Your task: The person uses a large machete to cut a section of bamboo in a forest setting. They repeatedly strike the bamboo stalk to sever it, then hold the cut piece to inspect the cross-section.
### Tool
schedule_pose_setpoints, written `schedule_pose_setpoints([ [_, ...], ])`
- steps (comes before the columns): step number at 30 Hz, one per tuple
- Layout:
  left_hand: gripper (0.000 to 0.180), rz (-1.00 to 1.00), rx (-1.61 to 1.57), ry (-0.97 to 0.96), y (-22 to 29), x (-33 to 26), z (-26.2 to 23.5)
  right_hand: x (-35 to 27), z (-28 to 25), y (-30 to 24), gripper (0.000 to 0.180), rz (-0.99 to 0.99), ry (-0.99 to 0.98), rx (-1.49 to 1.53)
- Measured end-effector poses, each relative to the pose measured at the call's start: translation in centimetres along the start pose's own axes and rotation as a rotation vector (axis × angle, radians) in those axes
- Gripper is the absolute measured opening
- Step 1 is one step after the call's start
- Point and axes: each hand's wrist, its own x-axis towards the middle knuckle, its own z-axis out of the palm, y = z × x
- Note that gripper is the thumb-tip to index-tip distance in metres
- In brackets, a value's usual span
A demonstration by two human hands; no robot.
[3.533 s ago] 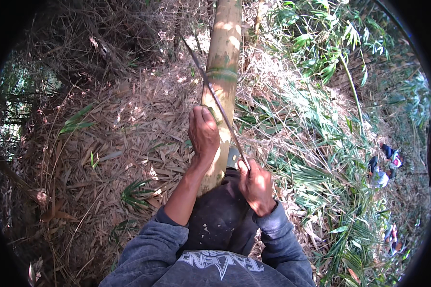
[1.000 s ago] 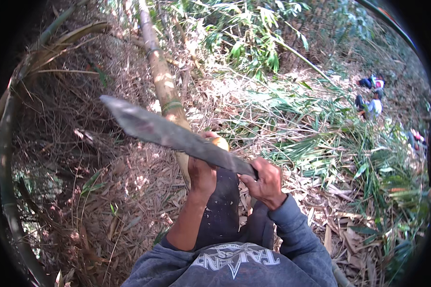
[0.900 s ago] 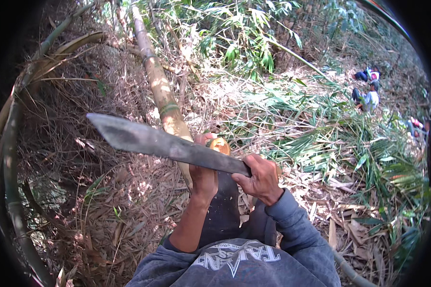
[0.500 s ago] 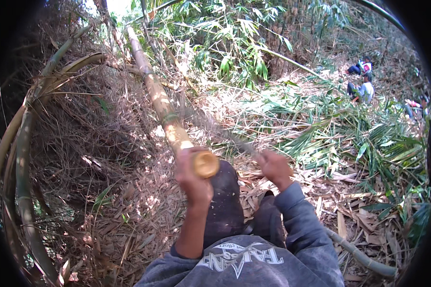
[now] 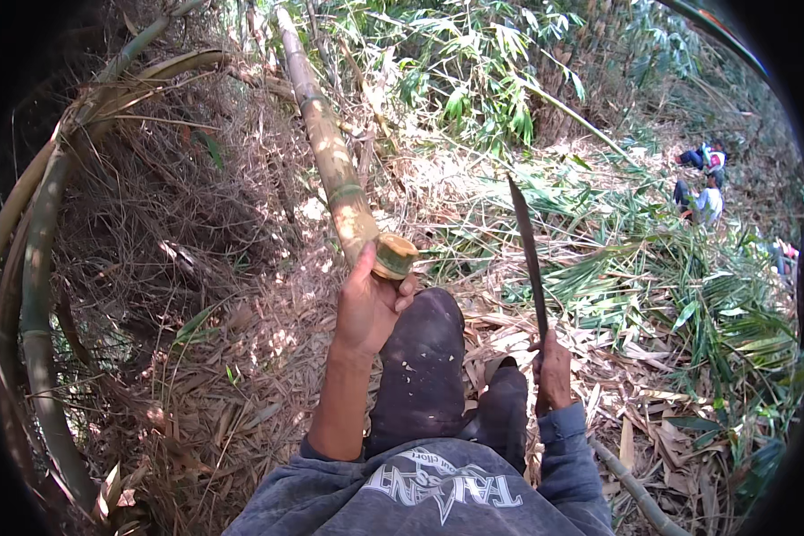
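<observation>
Your left hand grips a round green-and-tan bamboo piece; your right hand, apart, clasps a long dark metal machete.

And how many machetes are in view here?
1: the machete in the person's right hand, pointing forward. Others could be hidden.

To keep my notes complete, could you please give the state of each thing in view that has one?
Short bamboo piece: held, pale cut end showing
Left hand: closed on that piece
Knife: held, blade bare and apart from the bamboo
Right hand: closed on the knife
Bamboo pole: slanting, near end hidden
Trousers: flecked with pale bits
Dry leaves: brown, scattered
</observation>
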Motion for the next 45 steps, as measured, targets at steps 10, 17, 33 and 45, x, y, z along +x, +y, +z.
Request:
schedule_pose_setpoints([
  [10, 0.045, -0.066, 0.020, 0.097, -0.8, 0.2, -1.0, -0.4, 4.6, -2.4, 0.059, -0.456, -0.063, -0.102],
  [17, 0.040, -0.030, -0.097, -0.006, -2.5, -0.5, -0.3, -2.2, 4.8, -3.4, 0.053, -0.549, -0.041, -0.234],
  [33, 0.043, 0.002, -0.073, -0.202, -3.9, -2.3, -0.6, -4.6, 3.9, -7.5, 0.053, -0.779, -0.040, -0.273],
  [45, 0.038, 0.580, 0.582, 0.252, -6.1, -3.8, 2.4, -5.1, 5.4, -9.8, 0.056, -1.051, -0.042, -0.453],
])
